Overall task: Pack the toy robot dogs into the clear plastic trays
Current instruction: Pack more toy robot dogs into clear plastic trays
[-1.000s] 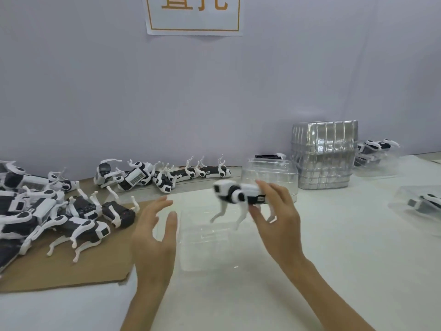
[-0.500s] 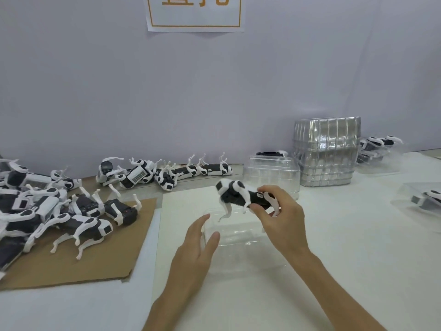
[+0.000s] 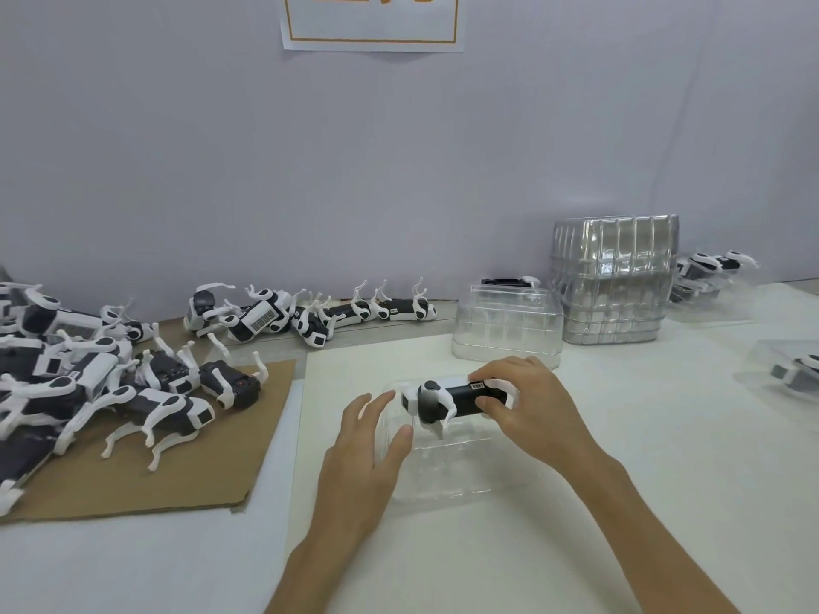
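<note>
At centre frame the right hand (image 3: 527, 405) pinches the toy robot dog (image 3: 447, 398), legs down over the clear tray (image 3: 443, 476), probably to seat it. The left hand (image 3: 368, 449), fingers (image 3: 376, 403) straight and slightly spread, steadies the tray's left wall. Unpacked dogs (image 3: 111, 383) crowd the cardboard (image 3: 177, 471) at left; spare trays (image 3: 614, 281) stand at right, well apart from the bench (image 3: 620, 502) space in use.

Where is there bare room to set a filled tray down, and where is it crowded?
Free: white tabletop right of the right hand, in front of the stack of clear plastic trays; also the near-left strip below the brown cardboard sheet. Crowded: the cardboard, piled with black-and-white toy robot dogs.
</note>
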